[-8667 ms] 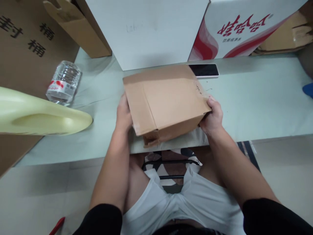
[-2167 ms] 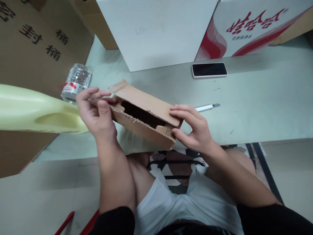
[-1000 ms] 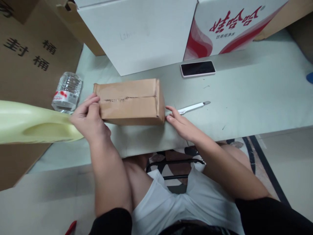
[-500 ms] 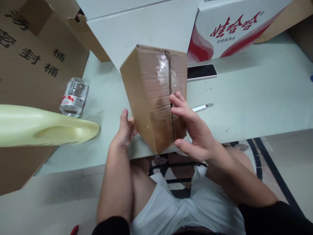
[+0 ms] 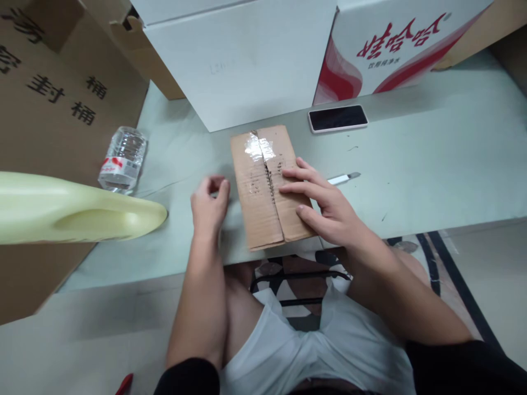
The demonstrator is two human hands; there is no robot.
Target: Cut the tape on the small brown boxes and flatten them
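Observation:
A cardboard box (image 5: 257,208) lies on the table with its taped face up. Shiny clear tape covers its far end, and a split seam with torn, perforated marks runs along the middle. On the box's right part rests my right hand (image 5: 325,203), fingers spread and not wrapped round it. My left hand (image 5: 209,203) is just left of the box, apart from it, with loosely curled fingers, a gap by the thumb and nothing visible in it. To the right of my right hand lies a white-handled craft knife (image 5: 338,180), its handle partly hidden.
A phone (image 5: 338,118) lies beyond the knife. White cartons (image 5: 247,66) line the table's back. At left are a water bottle (image 5: 122,162) on its side, a pale yellow plastic object (image 5: 111,216) and a large cardboard box (image 5: 53,120). The table's front edge (image 5: 144,278) is near my lap.
The box, tilted up between my hands before, has come down onto the table. My left hand has let go of its side; my right hand now lies on its top.

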